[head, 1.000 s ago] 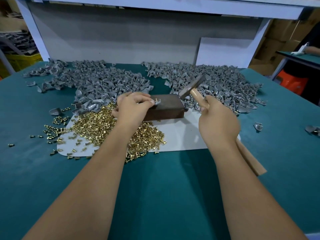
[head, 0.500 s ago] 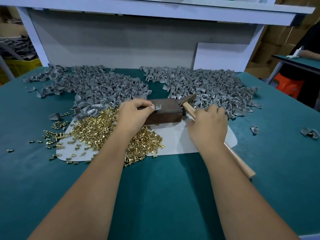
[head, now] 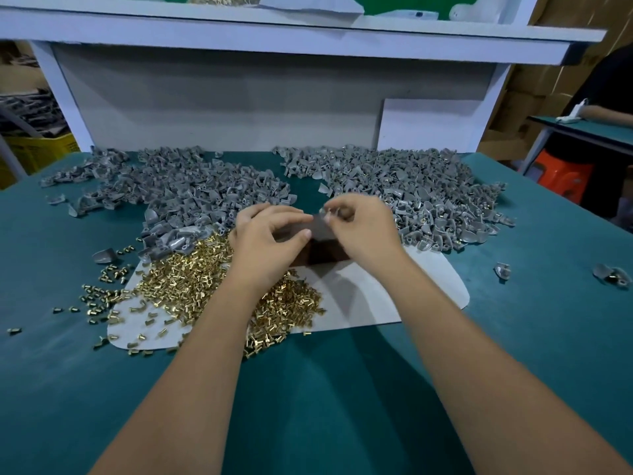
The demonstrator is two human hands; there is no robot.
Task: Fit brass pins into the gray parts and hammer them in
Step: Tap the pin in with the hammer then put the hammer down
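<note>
Desk (head: 342,399): covered in teal across the lower frame.
White mat (head: 394,296): laid at frame centre, partly under the forearms.
Brass pins (head: 185,286): heaped left of centre on the mat, with strays spilled onto the teal.
Dark block (head: 322,253): seen at centre, below both hands.
Left hand (head: 265,238): fingers were curled above the block; nothing was seen held.
Right hand (head: 364,228): a small gray part (head: 327,211) was pinched at its fingertips, blurred.
Gray parts (head: 411,190): piled in two heaps behind, upper left and upper right.
</note>
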